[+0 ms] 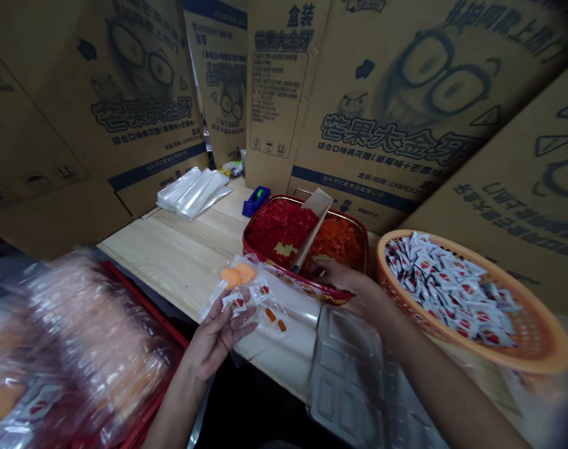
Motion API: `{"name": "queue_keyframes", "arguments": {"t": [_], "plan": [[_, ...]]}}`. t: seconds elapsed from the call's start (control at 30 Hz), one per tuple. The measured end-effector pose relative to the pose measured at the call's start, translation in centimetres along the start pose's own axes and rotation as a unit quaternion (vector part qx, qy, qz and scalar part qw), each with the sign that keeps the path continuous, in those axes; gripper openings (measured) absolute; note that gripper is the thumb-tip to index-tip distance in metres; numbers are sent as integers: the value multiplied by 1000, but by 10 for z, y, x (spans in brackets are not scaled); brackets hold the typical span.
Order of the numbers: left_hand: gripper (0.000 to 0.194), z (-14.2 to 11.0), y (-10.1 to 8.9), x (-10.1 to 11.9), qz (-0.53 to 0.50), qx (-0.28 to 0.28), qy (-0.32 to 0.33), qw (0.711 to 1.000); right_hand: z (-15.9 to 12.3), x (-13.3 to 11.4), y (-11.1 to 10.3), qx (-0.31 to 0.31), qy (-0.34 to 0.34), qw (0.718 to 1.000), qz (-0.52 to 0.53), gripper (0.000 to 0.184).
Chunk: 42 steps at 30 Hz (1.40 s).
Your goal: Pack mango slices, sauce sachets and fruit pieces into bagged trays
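Observation:
My left hand is at the near edge of a clear plastic tray, thumb up and fingers along its underside, seemingly gripping it. In the tray lie orange rounded pieces, two small white sachets with red print, and two small dark-orange pieces. My right hand reaches over the front rim of a red divided box, its fingers curled down inside. Red pieces fill the left side of that box and orange ones the right. What the right fingertips pinch, if anything, is hidden.
An orange basket of sachets stands at right. Clear empty trays lie in front. A scraper-like flat tool leans in the box. Behind are a blue tape dispenser, plastic bags and cartons. A red crate with bagged goods sits left.

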<state>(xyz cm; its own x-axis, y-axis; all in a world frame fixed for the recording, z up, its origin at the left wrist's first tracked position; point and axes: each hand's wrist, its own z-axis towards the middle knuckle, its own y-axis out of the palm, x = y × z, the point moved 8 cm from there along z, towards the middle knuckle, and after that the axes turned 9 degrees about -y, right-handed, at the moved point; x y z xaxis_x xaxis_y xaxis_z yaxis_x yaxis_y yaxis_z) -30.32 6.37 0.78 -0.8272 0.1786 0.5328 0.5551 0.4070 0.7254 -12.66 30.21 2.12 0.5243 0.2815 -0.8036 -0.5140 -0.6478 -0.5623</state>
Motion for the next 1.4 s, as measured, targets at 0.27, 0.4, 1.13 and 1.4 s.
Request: {"name": "queue_keyframes", "arguments": {"t": [0.27, 0.4, 1.13, 1.4], "plan": [[42, 1, -2, 5, -9, -4, 14, 1000, -3, 18, -21, 103, 19, 988, 112, 14], [45, 2, 0, 6, -12, -13, 19, 1000, -10, 12, -32, 135, 11, 974, 181, 25], [42, 3, 3, 4, -38, -19, 31, 999, -62, -132, 89, -98, -84, 957, 260, 25], [40, 5, -5, 0, -62, -13, 32, 997, -66, -150, 137, -164, -129, 962, 178, 13]]}}
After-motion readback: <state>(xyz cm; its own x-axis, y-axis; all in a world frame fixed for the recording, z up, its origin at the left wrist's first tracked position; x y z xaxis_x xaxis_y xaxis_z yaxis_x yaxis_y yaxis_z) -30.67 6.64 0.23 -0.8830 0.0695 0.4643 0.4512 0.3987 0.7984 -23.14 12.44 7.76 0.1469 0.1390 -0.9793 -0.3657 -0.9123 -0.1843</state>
